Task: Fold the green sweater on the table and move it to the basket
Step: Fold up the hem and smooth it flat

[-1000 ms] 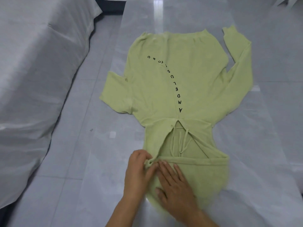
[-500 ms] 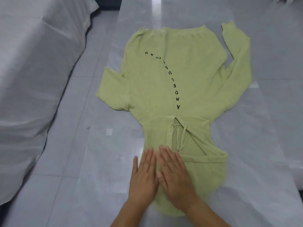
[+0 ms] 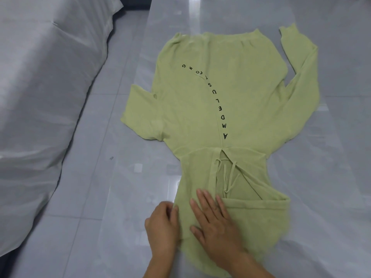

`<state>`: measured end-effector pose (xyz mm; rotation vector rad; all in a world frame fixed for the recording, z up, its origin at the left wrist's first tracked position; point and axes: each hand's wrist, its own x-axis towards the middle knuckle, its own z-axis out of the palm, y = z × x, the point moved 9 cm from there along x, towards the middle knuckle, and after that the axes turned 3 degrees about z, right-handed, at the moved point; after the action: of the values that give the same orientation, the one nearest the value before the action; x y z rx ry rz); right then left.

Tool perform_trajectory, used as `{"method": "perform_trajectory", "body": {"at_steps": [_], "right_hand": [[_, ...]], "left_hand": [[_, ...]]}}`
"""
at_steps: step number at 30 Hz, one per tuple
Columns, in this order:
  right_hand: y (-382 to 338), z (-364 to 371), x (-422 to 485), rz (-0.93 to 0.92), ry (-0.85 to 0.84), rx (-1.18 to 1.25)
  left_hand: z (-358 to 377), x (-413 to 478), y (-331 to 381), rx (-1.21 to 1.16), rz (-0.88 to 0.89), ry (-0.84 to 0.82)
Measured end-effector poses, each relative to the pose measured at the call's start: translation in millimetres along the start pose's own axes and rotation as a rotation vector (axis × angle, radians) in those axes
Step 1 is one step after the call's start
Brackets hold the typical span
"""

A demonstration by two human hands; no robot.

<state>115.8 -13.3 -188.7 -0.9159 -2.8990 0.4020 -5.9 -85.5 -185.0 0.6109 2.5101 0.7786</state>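
Right hand (image 3: 214, 219) lies flat, fingers spread, pinning the near end of the green sweater (image 3: 230, 87) while the left hand (image 3: 162, 223) just beside it curls on the side edge, probably tugging it smooth, and the rest lies spread on the bench (image 3: 331, 177), not yet folded.

The light green knit sweater (image 3: 220, 101) with a curved line of black letters lies spread flat from centre to bottom of frame, one long sleeve bent at upper right.
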Motion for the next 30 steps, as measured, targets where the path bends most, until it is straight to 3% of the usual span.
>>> {"method": "perform_trajectory", "body": {"at_steps": [3, 6, 8, 13, 16, 19, 22, 24, 27, 28, 30], "right_hand": [[-1, 1, -1, -0.018, 0.008, 0.004], [-12, -5, 3, -0.039, 0.066, 0.023], [-17, -3, 5, -0.057, 0.069, 0.032], [-16, 4, 5, -0.074, 0.032, -0.003], [-16, 5, 3, -0.086, 0.05, 0.012], [-18, 7, 1, -0.111, 0.038, -0.02], [-18, 7, 2, -0.117, 0.028, -0.062], [-18, 6, 2, -0.116, 0.027, -0.062], [-20, 7, 3, -0.124, 0.013, -0.064], [-20, 8, 3, -0.132, 0.01, -0.067], [-20, 9, 2, -0.138, -0.012, -0.059]], "left_hand": [[-5, -3, -13, 0.041, -0.094, -0.031], [-23, 11, 35, 0.227, 0.232, 0.129], [-13, 27, 67, 0.145, 0.395, 0.083], [25, 92, 69, 0.087, 0.17, -0.136], [26, 105, 65, -0.028, 0.085, -0.138], [20, 107, 64, 0.023, 0.135, -0.105], [20, 109, 77, 0.225, 0.299, -0.088], [9, 104, 91, 0.182, 0.426, 0.011], [33, 68, 106, 0.331, 0.929, -0.024], [49, 60, 97, 0.417, 0.998, -0.094], [64, 65, 75, 0.516, 0.914, -0.16]]}}
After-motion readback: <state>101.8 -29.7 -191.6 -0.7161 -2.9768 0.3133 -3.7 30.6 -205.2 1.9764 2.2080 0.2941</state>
